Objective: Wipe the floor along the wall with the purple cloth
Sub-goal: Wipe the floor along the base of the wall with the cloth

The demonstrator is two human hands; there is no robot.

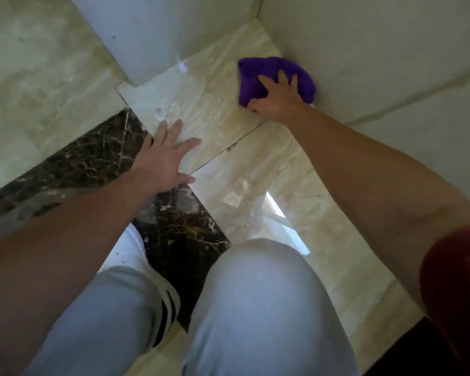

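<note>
The purple cloth (266,70) lies bunched on the beige marble floor (228,112), right against the foot of the pale wall (364,50) on the right. My right hand (277,97) presses down on the cloth, fingers spread over it and thumb curled at its near edge. My left hand (164,156) rests flat on the floor with fingers apart, at the border between the beige tile and a dark brown marble strip (92,158). It holds nothing.
A white wall corner or pillar (136,36) juts out at the upper middle, leaving a narrow floor strip toward the far corner. My knees in light grey trousers (255,294) and a white shoe (136,256) fill the foreground. A dark mat edge (407,348) shows at bottom right.
</note>
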